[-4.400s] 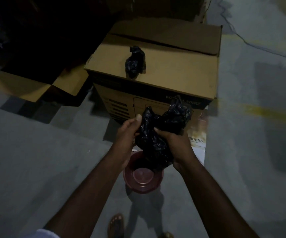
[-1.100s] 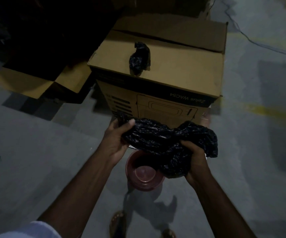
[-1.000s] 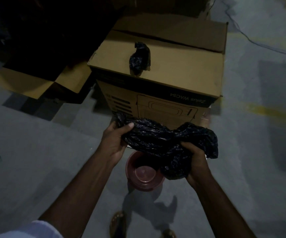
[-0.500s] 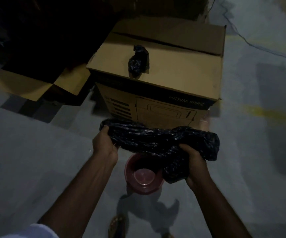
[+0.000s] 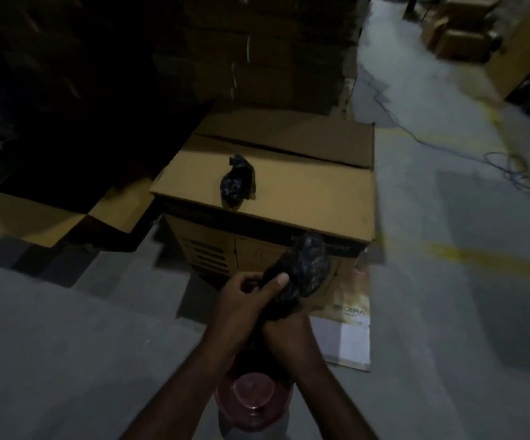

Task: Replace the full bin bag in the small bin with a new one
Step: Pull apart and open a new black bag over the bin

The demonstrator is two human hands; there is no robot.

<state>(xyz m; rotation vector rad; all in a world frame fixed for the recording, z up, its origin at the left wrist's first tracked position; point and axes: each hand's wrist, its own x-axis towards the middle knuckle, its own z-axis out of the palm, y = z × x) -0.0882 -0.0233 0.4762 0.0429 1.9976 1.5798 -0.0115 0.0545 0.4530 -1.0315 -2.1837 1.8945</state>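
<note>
Both my hands hold a crumpled black bin bag [image 5: 305,271] in front of the cardboard box [image 5: 305,192]. My left hand [image 5: 241,296] pinches its near edge, thumb on top. My right hand [image 5: 285,335] grips it from below, close against the left. The bag's bunched end sticks up to the right. A small red bin [image 5: 252,404] stands on the floor under my forearms, its inside bare. A second black bag [image 5: 236,185], tied into a small bundle, lies on top of the box.
Flattened cardboard [image 5: 54,217] lies on the floor at left. Stacked boxes [image 5: 257,52] rise behind the box in shadow. A printed sheet [image 5: 349,319] lies on the floor by the box. Cables [image 5: 498,160] trail across the grey floor at right.
My hands have come together from a wide spread, bunching the stretched bag into a lump. The view has tilted up, so the red bin now sits lower in frame.
</note>
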